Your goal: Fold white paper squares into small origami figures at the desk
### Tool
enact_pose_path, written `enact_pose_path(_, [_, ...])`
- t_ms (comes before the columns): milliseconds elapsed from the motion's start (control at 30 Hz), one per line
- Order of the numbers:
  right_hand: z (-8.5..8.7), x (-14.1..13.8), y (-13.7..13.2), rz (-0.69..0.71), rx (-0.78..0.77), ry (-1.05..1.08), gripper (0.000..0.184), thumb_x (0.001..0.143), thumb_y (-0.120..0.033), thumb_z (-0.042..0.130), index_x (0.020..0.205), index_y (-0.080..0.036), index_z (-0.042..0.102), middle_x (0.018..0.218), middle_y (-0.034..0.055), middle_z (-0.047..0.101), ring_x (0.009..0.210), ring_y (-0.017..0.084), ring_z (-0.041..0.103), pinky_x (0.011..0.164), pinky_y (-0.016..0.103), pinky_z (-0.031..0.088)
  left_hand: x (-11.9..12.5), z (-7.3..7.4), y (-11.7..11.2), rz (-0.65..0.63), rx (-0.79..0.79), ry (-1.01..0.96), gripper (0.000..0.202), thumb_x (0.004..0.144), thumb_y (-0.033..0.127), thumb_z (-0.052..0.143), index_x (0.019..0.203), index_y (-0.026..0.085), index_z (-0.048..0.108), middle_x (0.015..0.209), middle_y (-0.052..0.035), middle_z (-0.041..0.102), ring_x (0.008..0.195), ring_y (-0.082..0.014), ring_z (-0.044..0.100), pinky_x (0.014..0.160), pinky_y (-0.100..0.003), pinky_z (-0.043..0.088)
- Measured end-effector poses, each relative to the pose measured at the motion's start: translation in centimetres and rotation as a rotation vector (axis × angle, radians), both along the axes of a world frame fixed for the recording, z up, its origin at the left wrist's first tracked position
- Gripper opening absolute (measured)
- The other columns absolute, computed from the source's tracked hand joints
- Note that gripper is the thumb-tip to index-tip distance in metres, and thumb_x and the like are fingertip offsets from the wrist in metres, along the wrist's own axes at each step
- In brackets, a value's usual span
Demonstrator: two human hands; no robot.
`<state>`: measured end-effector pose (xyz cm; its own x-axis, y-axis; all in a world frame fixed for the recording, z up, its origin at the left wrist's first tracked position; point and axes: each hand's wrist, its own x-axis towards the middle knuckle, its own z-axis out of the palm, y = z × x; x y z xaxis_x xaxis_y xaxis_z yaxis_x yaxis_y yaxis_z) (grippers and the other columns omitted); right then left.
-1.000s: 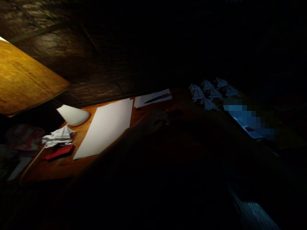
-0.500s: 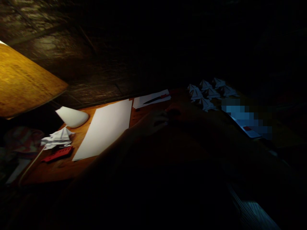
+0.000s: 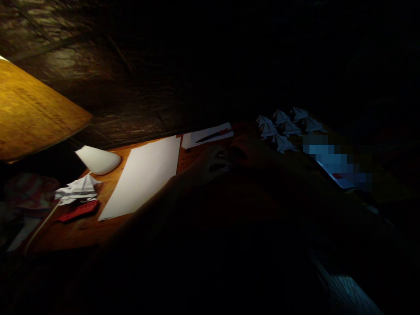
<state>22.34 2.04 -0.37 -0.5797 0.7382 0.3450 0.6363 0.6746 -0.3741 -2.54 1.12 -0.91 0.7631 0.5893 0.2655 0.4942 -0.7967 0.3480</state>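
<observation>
My left hand is above the table, its fingers curled and pinched toward my right hand. Close beside it, my right hand has bent fingers too and is mostly in shadow. Whatever lies between the fingers is too dark to make out. A large white sheet of paper is under and left of my left forearm. Behind the hands are smaller sheets of paper with a dark knife-like tool with a red end on them. Several folded paper figures stand in rows beyond my right hand.
At the left stand a lit lamp shade and a white rounded object. A larger folded paper figure lies by a red slotted block. A glowing screen, partly blurred, lies right on the wooden table.
Both hands have shifted slightly, with the right hand's fingers raised a little and showing more clearly. The papers, figures and other things on the table stay where they were.
</observation>
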Motion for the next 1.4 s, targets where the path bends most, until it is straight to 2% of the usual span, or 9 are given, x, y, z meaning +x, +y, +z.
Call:
enact_pose_path(200, [-0.4,0.1,0.4,0.005,0.004,-0.007,0.030,0.092,-0.035,0.061,0.114,-0.016,0.068,0.123,0.0163,0.061,0.116,0.030,0.057,0.102,0.044,0.046,0.2,0.5,-0.2,0.002,0.031,0.049,0.024,0.096,0.035,0.062,0.117,0.026,0.069,0.144,-0.0096,0.051,0.140,-0.0304,0.042,0.117,-0.057,0.039])
enact_pose_path(367, [-0.9,0.3,0.9,0.034,0.018,-0.027,0.028,0.090,-0.033,0.063,0.112,-0.016,0.070,0.118,0.0145,0.065,0.115,0.030,0.058,0.100,0.045,0.047,0.4,1.1,-0.5,-0.008,0.060,0.132,0.026,0.095,0.035,0.061,0.119,0.025,0.066,0.142,-0.0110,0.053,0.137,-0.0321,0.045,0.115,-0.057,0.038])
enact_pose_path(500, [-0.7,0.3,0.9,0.034,0.018,-0.037,0.023,0.087,-0.027,0.066,0.107,-0.018,0.073,0.121,0.0136,0.064,0.113,0.029,0.059,0.098,0.045,0.048,0.5,1.3,-0.5,-0.008,0.076,0.157,0.029,0.094,0.039,0.063,0.119,0.026,0.064,0.142,-0.0107,0.054,0.134,-0.0326,0.047,0.112,-0.058,0.039])
enact_pose_path(733, [-0.1,0.1,0.5,0.030,-0.009,-0.026,0.021,0.090,-0.028,0.063,0.103,-0.017,0.076,0.118,0.0154,0.067,0.112,0.032,0.061,0.098,0.049,0.048,-0.1,1.1,-0.2,-0.041,0.030,0.149,0.039,0.093,0.045,0.064,0.129,0.028,0.060,0.148,-0.0105,0.052,0.140,-0.0333,0.044,0.115,-0.059,0.038])
enact_pose_path(800, [0.0,0.0,0.5,0.029,-0.010,-0.010,0.021,0.089,-0.028,0.064,0.102,-0.018,0.076,0.117,0.0150,0.068,0.112,0.032,0.061,0.099,0.050,0.048,-0.4,1.0,0.0,-0.034,-0.018,0.097,0.048,0.094,0.044,0.064,0.138,0.030,0.054,0.150,-0.0110,0.051,0.141,-0.0325,0.045,0.115,-0.057,0.039])
enact_pose_path(900, [0.0,0.1,0.6,0.015,-0.028,0.007,0.021,0.084,-0.027,0.067,0.102,-0.018,0.075,0.116,0.0148,0.069,0.111,0.033,0.062,0.098,0.051,0.049,-0.7,0.7,0.5,0.013,-0.103,-0.011,0.064,0.095,0.042,0.062,0.152,0.028,0.036,0.152,-0.0147,0.050,0.140,-0.0318,0.049,0.113,-0.055,0.043])
enact_pose_path(967, [-0.1,0.3,0.8,0.020,-0.040,0.011,0.023,0.082,-0.025,0.068,0.102,-0.018,0.075,0.115,0.0144,0.070,0.110,0.033,0.062,0.099,0.051,0.049,-0.9,0.4,0.8,0.033,-0.129,-0.060,0.066,0.096,0.039,0.060,0.154,0.025,0.032,0.151,-0.0164,0.051,0.139,-0.0319,0.050,0.112,-0.054,0.043])
enact_pose_path(1200, [-0.7,0.6,1.3,0.064,-0.023,0.028,0.029,0.078,-0.022,0.069,0.107,-0.018,0.074,0.118,0.0138,0.070,0.109,0.031,0.064,0.098,0.049,0.050,-1.0,-0.1,1.5,0.036,0.022,-0.068,0.051,0.094,0.030,0.060,0.144,0.022,0.049,0.147,-0.0142,0.054,0.136,-0.0295,0.051,0.113,-0.052,0.042])
enact_pose_path(1400, [-0.5,0.4,1.2,0.078,-0.011,0.045,0.022,0.081,-0.024,0.068,0.100,-0.018,0.077,0.109,0.0123,0.073,0.104,0.030,0.067,0.094,0.046,0.051,-1.2,0.3,1.8,0.033,0.129,-0.019,0.025,0.096,0.030,0.060,0.119,0.024,0.069,0.144,-0.0094,0.057,0.136,-0.0278,0.050,0.113,-0.055,0.041])
